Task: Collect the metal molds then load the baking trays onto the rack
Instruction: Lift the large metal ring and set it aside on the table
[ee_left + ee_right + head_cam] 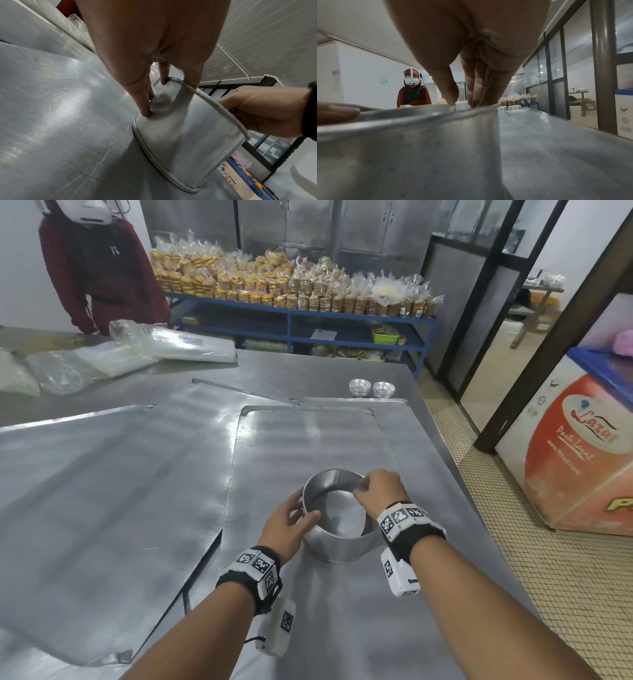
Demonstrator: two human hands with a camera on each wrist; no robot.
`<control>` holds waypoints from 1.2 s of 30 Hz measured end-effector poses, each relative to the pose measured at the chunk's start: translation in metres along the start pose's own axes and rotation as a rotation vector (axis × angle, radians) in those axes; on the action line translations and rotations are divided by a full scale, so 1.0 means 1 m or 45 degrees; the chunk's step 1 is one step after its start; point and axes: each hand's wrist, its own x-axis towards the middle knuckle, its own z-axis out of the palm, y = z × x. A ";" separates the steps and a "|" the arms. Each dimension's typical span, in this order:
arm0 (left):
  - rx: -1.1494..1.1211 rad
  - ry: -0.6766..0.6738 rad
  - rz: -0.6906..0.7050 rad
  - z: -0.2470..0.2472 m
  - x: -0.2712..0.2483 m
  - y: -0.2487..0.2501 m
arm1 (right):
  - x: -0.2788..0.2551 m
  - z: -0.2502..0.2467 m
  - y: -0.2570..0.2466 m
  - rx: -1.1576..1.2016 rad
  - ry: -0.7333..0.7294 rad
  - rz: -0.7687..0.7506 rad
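A round metal mold [337,520] [185,136] [412,148] stands on a flat baking tray [308,440] near the table's front. My left hand [291,525] [164,86] grips its left rim, thumb inside and fingers outside. My right hand [378,491] [462,100] pinches the right rim between thumb and fingers. A second baking tray [102,491] lies to the left, overlapping another. Two stacks of small metal molds [371,388] sit at the tray's far end.
Clear plastic bags [120,354] lie at the table's far left, where another person [99,268] in a dark red top stands. A blue shelf [301,316] of bagged biscuits runs behind. A freezer [582,446] stands right of the table, across tiled floor.
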 end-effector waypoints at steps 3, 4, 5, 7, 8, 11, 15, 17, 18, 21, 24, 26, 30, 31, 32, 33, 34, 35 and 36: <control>0.008 0.011 0.003 0.002 -0.001 0.001 | -0.002 -0.010 0.015 0.189 0.080 -0.056; 0.015 0.013 0.008 0.002 -0.001 0.001 | -0.004 -0.013 0.021 0.242 0.109 -0.078; 0.026 0.017 0.011 0.003 -0.001 0.001 | -0.006 -0.015 0.026 0.276 0.135 -0.102; 0.058 0.026 0.017 0.003 -0.002 0.003 | -0.014 -0.017 0.038 0.299 0.149 -0.142; 0.076 0.030 0.018 0.004 -0.003 0.003 | -0.019 -0.016 0.044 0.309 0.118 -0.144; 0.097 0.024 0.010 0.004 -0.002 0.006 | -0.032 -0.011 0.060 0.366 -0.091 -0.111; 0.056 0.005 -0.035 0.004 -0.001 0.009 | -0.041 0.002 0.070 0.561 -0.248 -0.083; 0.017 -0.004 -0.051 0.003 0.000 0.011 | -0.044 0.006 0.069 0.636 -0.271 -0.079; 0.002 -0.012 -0.049 0.003 0.000 0.011 | -0.046 0.007 0.067 0.648 -0.277 -0.086; -0.017 -0.032 -0.058 0.002 0.003 0.009 | -0.050 0.008 0.059 0.658 -0.257 -0.063; 0.017 -0.059 -0.043 -0.003 0.009 0.010 | -0.049 0.011 0.053 0.661 -0.214 -0.044; 0.022 -0.068 -0.026 -0.009 0.015 0.015 | -0.046 0.011 0.046 0.657 -0.189 -0.048; 0.089 -0.090 0.027 -0.023 0.031 0.040 | -0.031 0.000 0.026 0.646 -0.165 -0.038; 0.106 -0.095 0.039 -0.026 0.038 0.049 | -0.024 -0.005 0.019 0.646 -0.157 -0.044; 0.122 -0.098 0.045 -0.030 0.046 0.058 | -0.015 -0.009 0.012 0.652 -0.147 -0.049; 0.137 -0.100 0.048 -0.033 0.057 0.067 | -0.006 -0.014 0.006 0.655 -0.132 -0.056; 0.148 -0.107 0.055 -0.037 0.068 0.077 | 0.005 -0.019 -0.001 0.654 -0.109 -0.066; 0.158 -0.116 0.063 -0.040 0.081 0.086 | 0.016 -0.024 -0.008 0.660 -0.091 -0.078; 0.171 -0.123 0.069 -0.043 0.095 0.096 | 0.027 -0.030 -0.014 0.671 -0.079 -0.089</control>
